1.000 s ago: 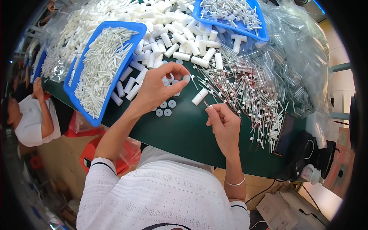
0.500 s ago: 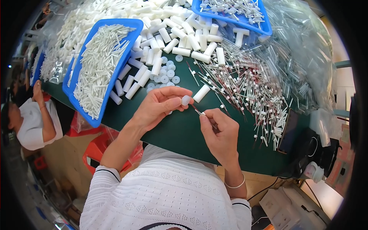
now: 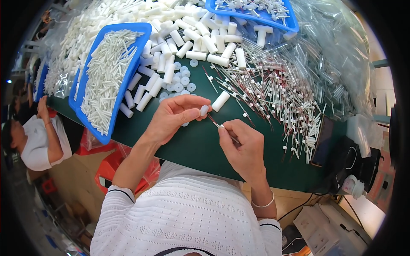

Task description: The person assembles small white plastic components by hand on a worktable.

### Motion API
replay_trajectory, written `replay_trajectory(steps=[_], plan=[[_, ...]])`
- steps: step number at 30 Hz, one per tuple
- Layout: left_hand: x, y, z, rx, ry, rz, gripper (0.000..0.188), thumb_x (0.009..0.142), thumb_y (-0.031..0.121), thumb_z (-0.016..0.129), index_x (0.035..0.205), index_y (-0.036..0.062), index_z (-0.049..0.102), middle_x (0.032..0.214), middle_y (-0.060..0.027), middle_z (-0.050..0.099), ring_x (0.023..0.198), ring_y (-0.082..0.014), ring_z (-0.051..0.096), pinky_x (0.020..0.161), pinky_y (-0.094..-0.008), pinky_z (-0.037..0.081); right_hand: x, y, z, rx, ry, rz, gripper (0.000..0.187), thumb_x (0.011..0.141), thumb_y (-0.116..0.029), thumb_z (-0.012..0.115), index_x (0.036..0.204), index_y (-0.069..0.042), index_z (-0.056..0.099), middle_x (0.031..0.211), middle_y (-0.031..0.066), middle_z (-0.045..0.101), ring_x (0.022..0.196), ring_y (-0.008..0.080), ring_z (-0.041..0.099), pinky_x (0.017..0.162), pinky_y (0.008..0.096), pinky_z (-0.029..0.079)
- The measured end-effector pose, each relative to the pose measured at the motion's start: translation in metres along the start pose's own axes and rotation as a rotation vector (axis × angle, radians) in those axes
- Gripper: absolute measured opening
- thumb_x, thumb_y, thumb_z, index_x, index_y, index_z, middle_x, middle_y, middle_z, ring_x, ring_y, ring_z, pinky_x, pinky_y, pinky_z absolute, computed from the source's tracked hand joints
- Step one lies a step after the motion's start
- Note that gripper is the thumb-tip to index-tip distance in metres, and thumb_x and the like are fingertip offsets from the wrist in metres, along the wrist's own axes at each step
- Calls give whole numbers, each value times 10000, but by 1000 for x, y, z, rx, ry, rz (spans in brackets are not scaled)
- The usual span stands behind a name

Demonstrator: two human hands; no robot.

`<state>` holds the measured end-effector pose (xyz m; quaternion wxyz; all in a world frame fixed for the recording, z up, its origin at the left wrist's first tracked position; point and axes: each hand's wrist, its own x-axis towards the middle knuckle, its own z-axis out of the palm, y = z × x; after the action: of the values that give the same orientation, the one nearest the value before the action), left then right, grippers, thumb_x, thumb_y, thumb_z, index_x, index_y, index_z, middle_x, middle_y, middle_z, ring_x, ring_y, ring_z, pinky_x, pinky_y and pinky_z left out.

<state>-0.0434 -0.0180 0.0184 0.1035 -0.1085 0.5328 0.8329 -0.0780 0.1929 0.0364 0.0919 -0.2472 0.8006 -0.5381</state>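
Left hand (image 3: 173,117) over the green counter (image 3: 205,147), fingers pinched on a small white cap (image 3: 204,110). Right hand (image 3: 241,147) just beside, fingers clamped on a thin red-tipped stick (image 3: 218,125) aimed at that cap.

Colours logged at your bench:
- Table top (image 3: 200,145): dark green, plain.
- Trays: the long tray (image 3: 128,81) and the far tray (image 3: 256,19) were bright blue.
- Slim sticks (image 3: 104,79) in the long tray: white.
- Short tubes (image 3: 200,42) and round caps (image 3: 184,81): white.
- Thin rods (image 3: 277,94): clear to silvery, with white collars and dark red streaks.
- The cap (image 3: 204,110) at your left fingertips: white.
- Your sweater (image 3: 183,222): white knit with dark cuff stripes.
- Stool (image 3: 115,166) below: red.
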Motion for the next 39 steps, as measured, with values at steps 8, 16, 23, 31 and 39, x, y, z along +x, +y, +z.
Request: replay_trajectory(steps=[8,16,23,31,39], plan=[[0,-3,1,26,14,4,274,893,34,641,1163,-11,659,1080,-100,681,917,-127,616,854,-250,499,0,2,-1,14,-18,-9,55,837,-25,656,825,-11,604,683,78,590,500,174,549,475,279,424],[-1,-3,0,-4,-19,-31,271,896,51,646,1159,-16,660,1092,-101,677,945,-130,614,866,-255,496,0,7,-2,60,-41,75,68,844,-42,658,819,-13,603,624,79,572,478,160,524,468,273,408],[-4,-5,2,24,-42,-13,270,878,14,653,1147,-6,670,1090,-96,677,970,-123,634,881,-247,508,-1,5,-2,78,-37,84,72,850,-51,655,821,-8,605,624,84,581,474,154,517,473,282,414],[-8,-25,14,-85,-48,193,247,853,-43,671,1097,-15,651,1106,-83,627,984,-122,614,897,-253,496,1,13,21,75,52,-124,56,910,-58,627,938,-18,598,750,113,577,574,269,551,501,301,434],[-18,-19,10,-20,-159,291,243,863,-16,671,1105,-4,661,1169,-127,601,1052,-156,579,919,-285,459,-6,9,40,270,57,-98,42,941,1,551,901,-6,564,681,46,584,506,63,518,439,213,381]])
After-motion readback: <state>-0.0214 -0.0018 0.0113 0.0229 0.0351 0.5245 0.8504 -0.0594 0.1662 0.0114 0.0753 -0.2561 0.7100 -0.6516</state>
